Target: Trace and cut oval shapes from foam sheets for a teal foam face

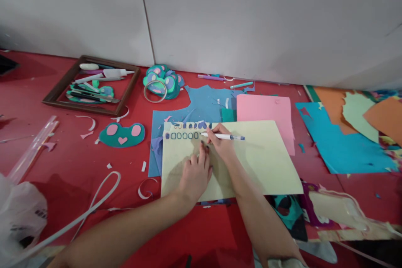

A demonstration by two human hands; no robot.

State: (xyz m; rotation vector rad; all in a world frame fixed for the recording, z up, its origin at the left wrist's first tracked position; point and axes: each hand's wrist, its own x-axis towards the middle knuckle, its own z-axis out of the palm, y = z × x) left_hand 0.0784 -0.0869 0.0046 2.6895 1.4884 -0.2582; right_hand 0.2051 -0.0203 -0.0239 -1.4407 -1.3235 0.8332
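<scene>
A pale yellow sheet point(254, 155) lies in front of me, with rows of small outlined rounded shapes near its upper left edge. My right hand point(221, 142) grips a white pen with a blue end point(224, 136), its tip at the end of the second row. My left hand point(196, 169) rests on the sheet just below that row, fingers stretched out and holding the paper flat. Small dark blue cut pieces point(202, 125) lie along the sheet's top edge, partly hidden by my right hand.
Blue sheets point(204, 96) and a pink sheet point(266, 106) lie behind. At left are a green mask-like cutout point(122, 135), a tape roll point(155, 91) against stacked cutouts, and a brown frame point(84, 60) around tools. Orange and turquoise sheets point(339, 150) lie right; a white cable point(94, 205) loops front left.
</scene>
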